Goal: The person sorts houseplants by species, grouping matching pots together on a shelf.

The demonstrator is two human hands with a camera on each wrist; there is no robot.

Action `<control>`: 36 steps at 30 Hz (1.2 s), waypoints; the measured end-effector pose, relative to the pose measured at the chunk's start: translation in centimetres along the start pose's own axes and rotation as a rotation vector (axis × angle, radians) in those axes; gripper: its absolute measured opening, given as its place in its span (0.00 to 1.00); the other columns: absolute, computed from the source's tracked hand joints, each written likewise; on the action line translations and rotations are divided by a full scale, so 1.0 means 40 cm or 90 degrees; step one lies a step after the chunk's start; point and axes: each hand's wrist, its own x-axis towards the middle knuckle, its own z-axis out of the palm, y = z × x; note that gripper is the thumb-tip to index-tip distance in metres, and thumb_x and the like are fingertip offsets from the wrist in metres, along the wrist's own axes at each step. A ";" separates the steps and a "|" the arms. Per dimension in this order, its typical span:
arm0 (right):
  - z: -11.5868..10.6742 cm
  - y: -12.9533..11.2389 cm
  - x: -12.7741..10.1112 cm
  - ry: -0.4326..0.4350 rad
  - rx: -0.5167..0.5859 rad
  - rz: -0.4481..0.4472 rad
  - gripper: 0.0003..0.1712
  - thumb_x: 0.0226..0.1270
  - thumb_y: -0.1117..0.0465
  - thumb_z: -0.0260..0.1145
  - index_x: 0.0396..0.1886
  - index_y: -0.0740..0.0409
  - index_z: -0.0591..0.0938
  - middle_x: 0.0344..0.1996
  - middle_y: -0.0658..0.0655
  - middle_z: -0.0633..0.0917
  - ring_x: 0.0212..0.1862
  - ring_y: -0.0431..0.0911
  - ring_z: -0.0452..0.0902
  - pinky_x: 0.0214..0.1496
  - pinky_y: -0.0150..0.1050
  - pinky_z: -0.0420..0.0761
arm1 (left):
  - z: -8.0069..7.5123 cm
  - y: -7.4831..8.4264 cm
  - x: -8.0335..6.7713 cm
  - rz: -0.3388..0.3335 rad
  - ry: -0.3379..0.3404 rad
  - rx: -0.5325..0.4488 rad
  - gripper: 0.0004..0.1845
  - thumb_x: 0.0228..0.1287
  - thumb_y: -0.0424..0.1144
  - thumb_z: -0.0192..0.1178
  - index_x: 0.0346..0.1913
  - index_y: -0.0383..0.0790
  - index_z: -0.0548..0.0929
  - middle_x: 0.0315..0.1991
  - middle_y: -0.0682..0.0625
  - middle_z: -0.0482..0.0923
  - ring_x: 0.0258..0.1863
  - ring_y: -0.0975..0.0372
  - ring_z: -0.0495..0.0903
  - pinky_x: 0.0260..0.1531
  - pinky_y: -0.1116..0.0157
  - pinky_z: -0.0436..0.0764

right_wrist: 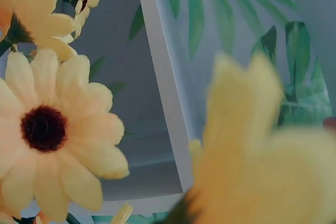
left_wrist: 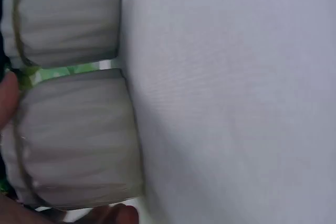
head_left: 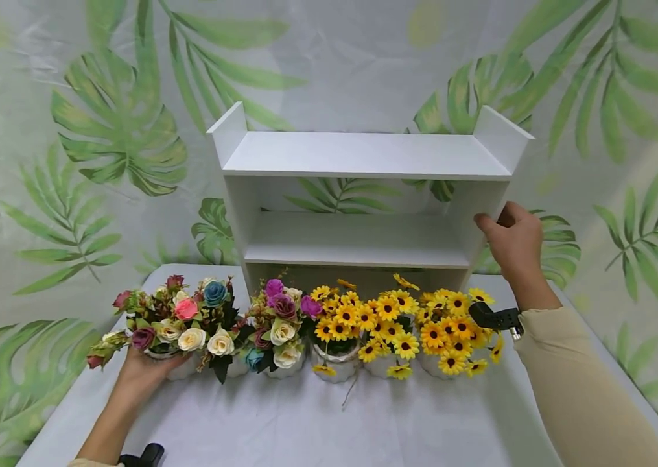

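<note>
My left hand (head_left: 141,381) grips the leftmost potted artificial rose plant (head_left: 191,338) from its left, below cream, pink and purple blooms. In the left wrist view its white fabric-like pot (left_wrist: 79,140) stands on the cloth, thumb on one side and fingertips on the other. My right hand (head_left: 517,243) holds the right side panel of a white shelf (head_left: 358,155), thumb at the front edge; its other fingers are partly hidden behind the panel. Close to the right wrist camera, yellow sunflowers (right_wrist: 47,129) cover much of the view.
More rose pots (head_left: 284,332) and several sunflower pots (head_left: 337,366) line up in front of the shelf, hiding its lower part. All stand on a white-covered table (head_left: 364,428). A leaf-patterned backdrop (head_left: 352,65) hangs behind.
</note>
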 end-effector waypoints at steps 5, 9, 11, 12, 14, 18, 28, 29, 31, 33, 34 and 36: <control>-0.005 0.008 0.002 -0.010 0.012 -0.003 0.32 0.69 0.47 0.62 0.68 0.58 0.74 0.63 0.66 0.79 0.56 0.47 0.77 0.44 0.27 0.75 | -0.002 -0.015 0.010 0.015 -0.018 -0.010 0.47 0.55 0.25 0.69 0.73 0.56 0.56 0.52 0.80 0.62 0.52 0.89 0.61 0.51 0.89 0.64; -0.010 0.014 -0.003 -0.018 0.020 0.008 0.33 0.69 0.47 0.61 0.69 0.58 0.73 0.65 0.65 0.78 0.57 0.49 0.76 0.40 0.24 0.75 | -0.004 -0.023 0.009 -0.001 -0.046 -0.014 0.47 0.55 0.27 0.69 0.73 0.55 0.56 0.53 0.81 0.65 0.52 0.88 0.64 0.50 0.88 0.65; -0.011 0.014 -0.004 -0.019 0.021 0.011 0.33 0.69 0.47 0.62 0.69 0.57 0.73 0.64 0.65 0.78 0.57 0.49 0.76 0.39 0.24 0.74 | -0.004 -0.025 0.008 -0.013 -0.047 -0.011 0.48 0.55 0.28 0.70 0.74 0.56 0.56 0.53 0.81 0.64 0.53 0.89 0.64 0.51 0.88 0.65; -0.012 0.013 -0.003 -0.019 0.023 0.012 0.33 0.69 0.47 0.62 0.69 0.57 0.73 0.64 0.65 0.78 0.57 0.49 0.76 0.39 0.24 0.75 | -0.004 -0.024 0.008 -0.024 -0.042 0.000 0.48 0.55 0.29 0.71 0.74 0.57 0.56 0.53 0.81 0.64 0.53 0.88 0.63 0.51 0.88 0.64; -0.011 0.011 -0.001 -0.021 0.026 0.011 0.34 0.69 0.47 0.62 0.70 0.56 0.73 0.65 0.64 0.78 0.57 0.49 0.75 0.39 0.24 0.74 | -0.004 -0.020 0.008 -0.050 -0.031 0.017 0.49 0.55 0.31 0.72 0.75 0.56 0.55 0.56 0.77 0.64 0.57 0.84 0.63 0.51 0.88 0.64; -0.008 0.004 0.005 -0.017 0.051 0.014 0.34 0.69 0.46 0.62 0.71 0.52 0.71 0.67 0.61 0.76 0.61 0.50 0.74 0.43 0.27 0.76 | -0.007 -0.006 0.012 -0.107 -0.022 0.056 0.53 0.57 0.35 0.72 0.79 0.49 0.49 0.72 0.55 0.62 0.73 0.62 0.60 0.51 0.88 0.64; -0.010 -0.035 0.017 0.037 0.071 0.003 0.29 0.69 0.46 0.61 0.66 0.51 0.77 0.64 0.58 0.79 0.61 0.48 0.76 0.53 0.40 0.83 | -0.058 0.077 -0.012 -0.170 0.084 0.117 0.55 0.57 0.45 0.73 0.80 0.45 0.48 0.77 0.39 0.57 0.73 0.49 0.59 0.73 0.48 0.61; -0.011 -0.036 0.018 0.034 0.066 0.010 0.29 0.69 0.46 0.61 0.66 0.50 0.76 0.64 0.58 0.79 0.60 0.48 0.76 0.49 0.35 0.82 | -0.069 0.090 -0.015 -0.162 0.100 0.127 0.55 0.57 0.47 0.73 0.80 0.45 0.49 0.76 0.41 0.59 0.70 0.52 0.63 0.72 0.52 0.64; -0.012 -0.037 0.019 0.031 0.062 0.018 0.29 0.69 0.46 0.61 0.66 0.50 0.76 0.63 0.58 0.79 0.59 0.47 0.75 0.42 0.28 0.79 | -0.091 0.122 -0.023 -0.138 0.132 0.141 0.52 0.58 0.48 0.72 0.79 0.47 0.52 0.72 0.48 0.65 0.63 0.63 0.68 0.66 0.67 0.69; -0.014 -0.037 0.019 0.027 0.063 0.022 0.29 0.69 0.46 0.61 0.66 0.51 0.76 0.63 0.57 0.79 0.58 0.47 0.75 0.38 0.24 0.76 | -0.112 0.160 -0.030 -0.104 0.157 0.148 0.49 0.60 0.48 0.71 0.78 0.50 0.54 0.66 0.58 0.69 0.56 0.74 0.67 0.54 0.80 0.68; -0.014 -0.037 0.020 0.027 0.066 0.023 0.29 0.69 0.46 0.61 0.66 0.51 0.76 0.62 0.57 0.79 0.58 0.47 0.75 0.37 0.23 0.76 | -0.123 0.181 -0.031 -0.078 0.163 0.143 0.47 0.60 0.46 0.70 0.78 0.51 0.56 0.62 0.62 0.70 0.53 0.78 0.67 0.48 0.84 0.67; -0.016 -0.035 0.020 0.030 0.066 0.026 0.28 0.69 0.46 0.61 0.65 0.52 0.77 0.62 0.57 0.79 0.57 0.47 0.76 0.38 0.25 0.78 | -0.140 0.229 -0.031 -0.016 0.164 0.135 0.44 0.61 0.43 0.70 0.77 0.54 0.57 0.59 0.69 0.69 0.53 0.80 0.67 0.41 0.87 0.66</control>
